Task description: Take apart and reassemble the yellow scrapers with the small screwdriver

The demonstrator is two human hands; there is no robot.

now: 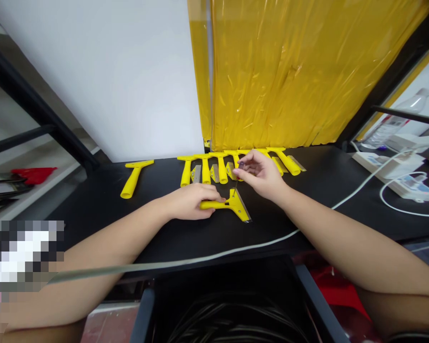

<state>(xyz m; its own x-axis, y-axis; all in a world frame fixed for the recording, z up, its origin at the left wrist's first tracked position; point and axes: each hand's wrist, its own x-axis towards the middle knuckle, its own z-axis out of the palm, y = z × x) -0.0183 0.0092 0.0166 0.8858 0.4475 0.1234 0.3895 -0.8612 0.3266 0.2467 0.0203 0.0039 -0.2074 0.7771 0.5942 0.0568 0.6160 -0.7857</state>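
Note:
My left hand [191, 201] is closed round the handle of a yellow scraper [239, 207], which lies on the black tabletop with its wide head and metal blade edge turned right. Above that head, my right hand [260, 174] pinches a thin screwdriver [235, 185]. Its shaft points down to the upper part of the scraper head, by a screw spot. Whether the tip touches the screw is too small to tell. Behind the hands stands a row of several yellow scraper handles [206, 170], with metal blade pieces [214, 174] between them; my right hand hides part of this row.
One more yellow scraper handle [132, 178] lies apart at the left. A pale cable [250, 247] runs across the table's front edge. White power strips [396, 177] and a plastic bottle [393, 119] are at the right. Yellow plastic sheeting [289, 71] and a white panel [128, 76] stand behind.

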